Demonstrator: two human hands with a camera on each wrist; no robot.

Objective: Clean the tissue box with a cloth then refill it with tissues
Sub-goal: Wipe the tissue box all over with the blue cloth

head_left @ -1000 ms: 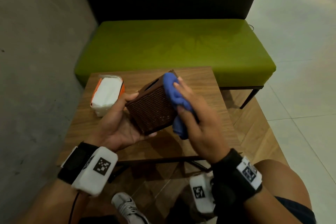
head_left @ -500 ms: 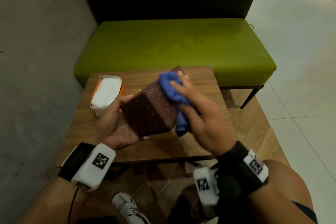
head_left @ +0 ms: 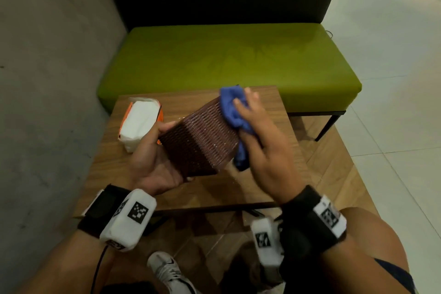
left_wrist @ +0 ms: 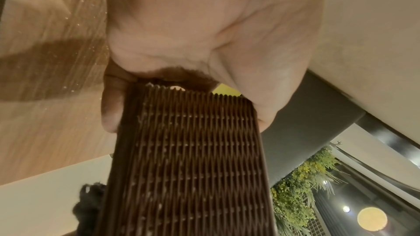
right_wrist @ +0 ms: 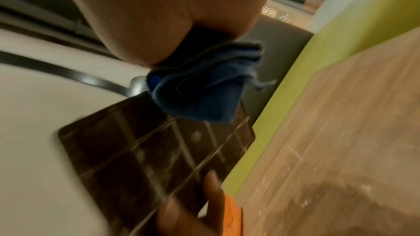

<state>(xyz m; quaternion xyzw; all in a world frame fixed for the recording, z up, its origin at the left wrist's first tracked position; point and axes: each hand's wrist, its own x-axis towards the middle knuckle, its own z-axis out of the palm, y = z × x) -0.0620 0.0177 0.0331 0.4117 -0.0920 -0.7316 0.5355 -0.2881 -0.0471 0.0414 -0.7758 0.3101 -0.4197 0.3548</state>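
A dark brown woven tissue box is held tilted above the wooden table. My left hand grips its near left end, thumb on top and fingers underneath. My right hand holds a bunched blue cloth and presses it against the box's far right end. In the left wrist view the ribbed box side runs out from my palm. The right wrist view shows the cloth lying on the box's gridded face. A white tissue pack in an orange wrapper lies at the table's far left.
A green padded bench with a dark backrest stands just behind the table. A grey wall closes the left side and pale floor tiles lie to the right. My shoe and knee sit below the table's near edge.
The box has been turned in my left hand so a long ribbed side faces up. My right hand has slid the cloth up toward the box's far end.
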